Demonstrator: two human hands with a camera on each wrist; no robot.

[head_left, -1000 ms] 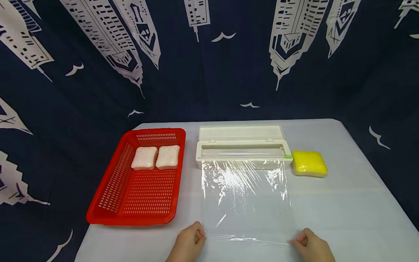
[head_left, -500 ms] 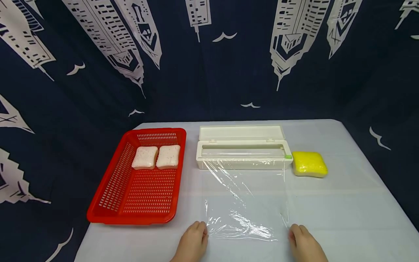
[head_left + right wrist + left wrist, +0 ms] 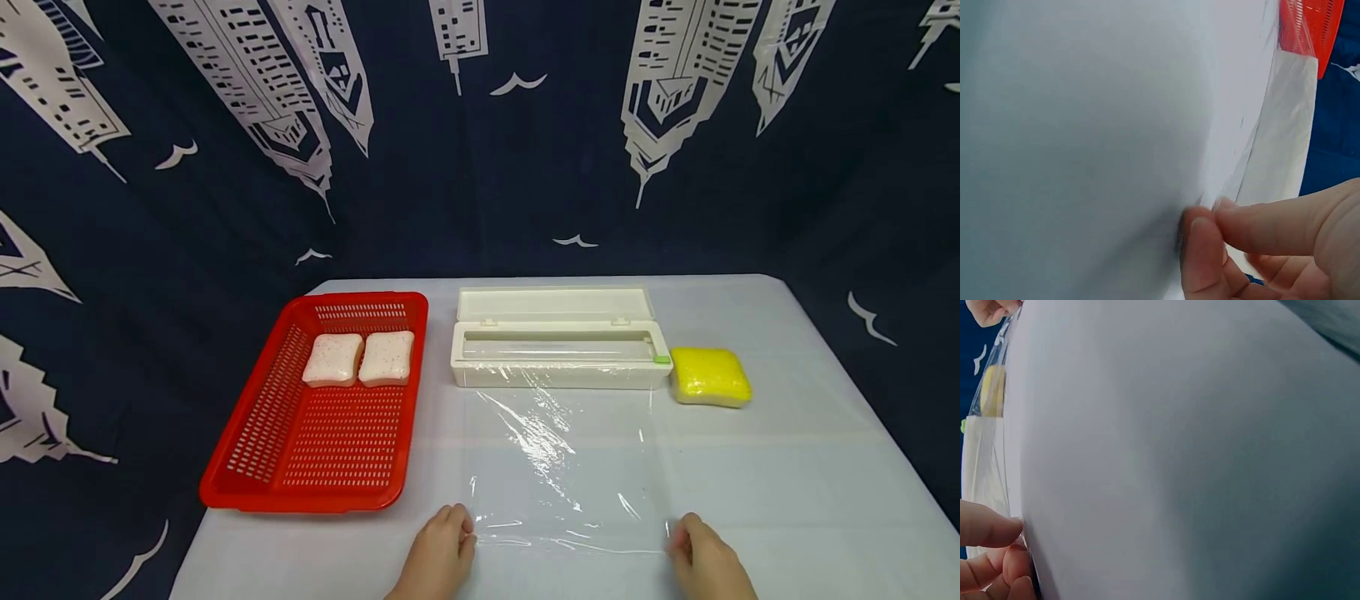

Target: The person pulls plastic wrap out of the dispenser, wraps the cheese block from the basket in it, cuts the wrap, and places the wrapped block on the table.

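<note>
A sheet of clear plastic wrap (image 3: 555, 467) stretches toward me from a cream wrap dispenser (image 3: 555, 377) whose lid stands up at the back. At the sheet's near left corner, my left hand (image 3: 438, 552) pinches the film between thumb and fingers; the left wrist view shows the thumb (image 3: 991, 529) against the curled fingers. My right hand (image 3: 707, 557) pinches the near right corner, its thumb and index finger meeting in the right wrist view. Between the two hands the film's front edge runs nearly straight, with a few creases.
A red plastic basket (image 3: 341, 496) stands on the left, holding two white speckled rounded blocks (image 3: 332, 361). Touching or close by the dispenser's right end lies a shiny yellow block (image 3: 710, 377). Behind the white table (image 3: 810, 467) hangs a dark blue printed cloth (image 3: 480, 183).
Both hands stay near the front corners of the film. My right hand went slightly left, then slightly back right. Creases and glare across the sheet have shifted.
</note>
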